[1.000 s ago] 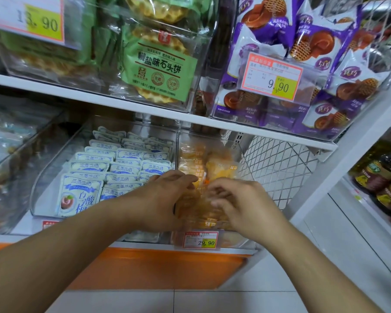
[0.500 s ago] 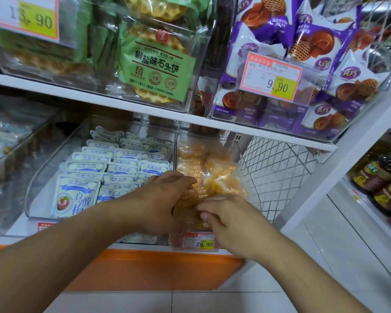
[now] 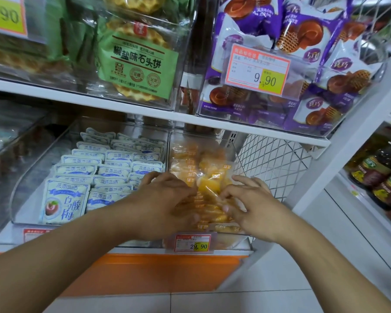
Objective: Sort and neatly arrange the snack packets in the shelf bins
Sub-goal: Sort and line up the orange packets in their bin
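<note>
Hands: left hand (image 3: 165,199) and right hand (image 3: 250,204) pinch orange snack packets (image 3: 209,175) in clear bin (image 3: 235,232).
Beside: blue-white plum packets (image 3: 104,175) leftward.
Hidden: fingertips partly blurred.

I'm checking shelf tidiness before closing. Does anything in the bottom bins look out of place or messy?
Only the orange packets in the right clear bin: they lie jumbled under both hands, unlike the white-and-blue packets standing in neat rows beside them.
</note>
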Demonstrator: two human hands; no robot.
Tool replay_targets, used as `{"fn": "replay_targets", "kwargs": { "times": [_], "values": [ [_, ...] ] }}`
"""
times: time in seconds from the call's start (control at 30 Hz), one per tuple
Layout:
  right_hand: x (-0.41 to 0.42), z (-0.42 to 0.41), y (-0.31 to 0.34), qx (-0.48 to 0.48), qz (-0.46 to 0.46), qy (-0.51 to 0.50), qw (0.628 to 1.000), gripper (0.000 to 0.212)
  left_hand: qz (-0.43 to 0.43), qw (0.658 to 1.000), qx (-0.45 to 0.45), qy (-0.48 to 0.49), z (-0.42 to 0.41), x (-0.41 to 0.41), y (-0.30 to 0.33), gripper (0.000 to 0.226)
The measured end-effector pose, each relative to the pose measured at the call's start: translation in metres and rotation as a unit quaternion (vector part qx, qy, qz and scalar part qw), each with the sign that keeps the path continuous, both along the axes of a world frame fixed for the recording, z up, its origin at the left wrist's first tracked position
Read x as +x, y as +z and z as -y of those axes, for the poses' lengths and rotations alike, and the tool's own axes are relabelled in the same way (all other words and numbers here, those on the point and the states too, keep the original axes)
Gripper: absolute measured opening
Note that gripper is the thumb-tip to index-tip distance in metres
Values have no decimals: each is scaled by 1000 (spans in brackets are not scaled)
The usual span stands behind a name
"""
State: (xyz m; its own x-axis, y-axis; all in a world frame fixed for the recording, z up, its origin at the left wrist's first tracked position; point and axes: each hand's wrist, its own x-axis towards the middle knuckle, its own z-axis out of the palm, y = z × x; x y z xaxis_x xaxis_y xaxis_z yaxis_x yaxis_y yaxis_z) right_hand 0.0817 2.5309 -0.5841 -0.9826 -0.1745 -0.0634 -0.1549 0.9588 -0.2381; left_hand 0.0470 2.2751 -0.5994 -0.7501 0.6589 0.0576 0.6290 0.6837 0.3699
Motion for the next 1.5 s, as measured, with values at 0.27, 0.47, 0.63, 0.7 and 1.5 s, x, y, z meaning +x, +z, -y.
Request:
{"fn": "replay_targets", "kwargs": {
  "times": [0.27, 0.47, 0.63, 0.7, 1.5],
  "values": [
    [3, -13, 11, 10, 28, 43, 999, 40, -20, 999, 2, 39, -19, -16, 9, 36],
    [8, -19, 7, -12, 7, 66, 998, 45, 10, 995, 103, 3, -64, -60, 12, 36],
    [14, -21, 11, 31, -45, 68, 996, 37, 133, 985, 109, -25, -102, -85, 5, 35],
    [19, -22, 15, 25, -40, 75, 996, 33, 135, 981, 137, -14, -109, -90, -4, 22],
    [18, 42, 13, -298, -168, -24, 939, 20, -18, 948, 303, 97, 2, 39, 43, 24]
  ]
}}
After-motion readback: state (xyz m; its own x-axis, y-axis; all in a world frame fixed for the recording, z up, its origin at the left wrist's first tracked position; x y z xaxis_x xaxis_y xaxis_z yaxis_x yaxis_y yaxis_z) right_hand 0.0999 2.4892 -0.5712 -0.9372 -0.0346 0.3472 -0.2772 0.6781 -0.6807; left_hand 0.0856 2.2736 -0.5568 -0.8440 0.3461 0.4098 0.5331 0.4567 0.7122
